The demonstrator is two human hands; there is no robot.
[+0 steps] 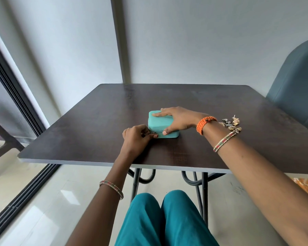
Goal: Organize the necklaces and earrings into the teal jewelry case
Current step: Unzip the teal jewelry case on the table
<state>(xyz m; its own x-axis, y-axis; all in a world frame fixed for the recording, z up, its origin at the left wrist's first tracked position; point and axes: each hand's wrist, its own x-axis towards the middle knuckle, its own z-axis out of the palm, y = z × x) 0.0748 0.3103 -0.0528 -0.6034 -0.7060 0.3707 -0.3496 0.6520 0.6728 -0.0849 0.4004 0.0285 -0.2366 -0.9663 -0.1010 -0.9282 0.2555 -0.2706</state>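
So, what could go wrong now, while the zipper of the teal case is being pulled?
1. The right hand only presses flat on the case, so it may slide on the smooth table.
2. The left hand pinches the small zipper pull; the grip may slip.
3. The jewelry pile lies beside the right wrist, which might knock it.

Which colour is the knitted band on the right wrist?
Orange; the band shows best in the head view.

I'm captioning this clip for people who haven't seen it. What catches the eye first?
The teal jewelry case, shut, sits mid-table on the dark table. The right hand lies over its lid while the left hand pinches the zipper pull at its near left corner. A small heap of jewelry lies right of the case, behind the right wrist.
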